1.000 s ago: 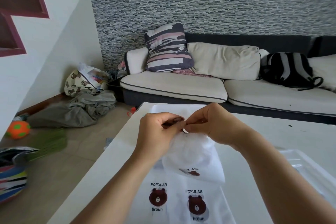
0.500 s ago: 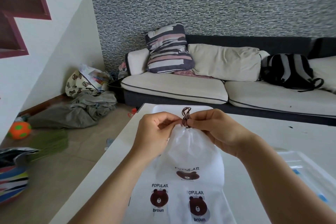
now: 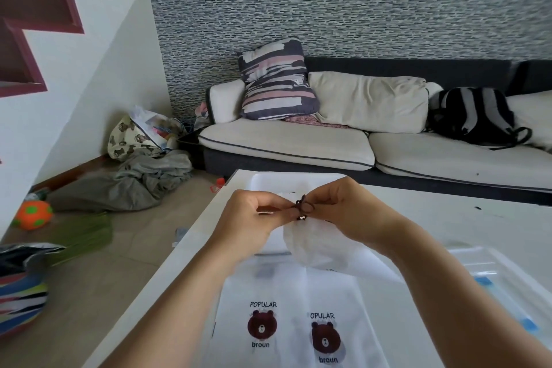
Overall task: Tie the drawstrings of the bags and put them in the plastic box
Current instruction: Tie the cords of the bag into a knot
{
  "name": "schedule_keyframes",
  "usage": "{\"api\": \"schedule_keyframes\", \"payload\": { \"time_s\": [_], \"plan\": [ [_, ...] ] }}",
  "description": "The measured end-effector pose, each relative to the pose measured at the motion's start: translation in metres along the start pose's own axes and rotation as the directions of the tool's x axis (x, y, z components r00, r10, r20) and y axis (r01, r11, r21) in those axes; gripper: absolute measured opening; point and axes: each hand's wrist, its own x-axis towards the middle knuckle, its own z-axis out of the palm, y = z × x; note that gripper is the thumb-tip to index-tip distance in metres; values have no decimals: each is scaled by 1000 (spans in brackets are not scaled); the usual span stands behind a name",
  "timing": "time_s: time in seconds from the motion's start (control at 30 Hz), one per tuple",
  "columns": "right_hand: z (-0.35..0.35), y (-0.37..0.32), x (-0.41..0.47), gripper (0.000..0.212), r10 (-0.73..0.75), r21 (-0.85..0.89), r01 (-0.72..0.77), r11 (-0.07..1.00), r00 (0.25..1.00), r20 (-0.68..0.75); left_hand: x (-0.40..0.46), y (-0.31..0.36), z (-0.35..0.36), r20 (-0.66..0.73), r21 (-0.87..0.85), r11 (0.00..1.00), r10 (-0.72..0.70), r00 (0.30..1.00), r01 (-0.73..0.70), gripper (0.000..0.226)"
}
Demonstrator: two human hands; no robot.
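Fingertips hide most of the brown drawstring [image 3: 302,207]; my left hand [image 3: 252,224] and right hand [image 3: 346,212] both pinch it. White bag [image 3: 319,245] hangs above the table [image 3: 448,218], neck up, long axis tilted. Plastic box [image 3: 501,284] at right is cut off.

White bag [image 3: 319,243] of thin, matt, slightly translucent cloth, closed by a dark brown cord [image 3: 303,207]. Flat bags [image 3: 298,317] of the same matt white cloth, printed with brown bears. Glossy, smooth white table [image 3: 448,218]. Clear, shiny plastic box [image 3: 504,281]. Matt cream cloth sofa [image 3: 286,143]. Rough grey mosaic wall [image 3: 328,9].
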Motion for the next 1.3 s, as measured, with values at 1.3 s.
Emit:
{"api": "schedule_keyframes", "payload": {
  "time_s": [1.3],
  "plan": [
    [1,-2,2,20,10,204,8,979,996,-87,-6,5,12,-129,-103,994,23,991,-36,13]
  ]
}}
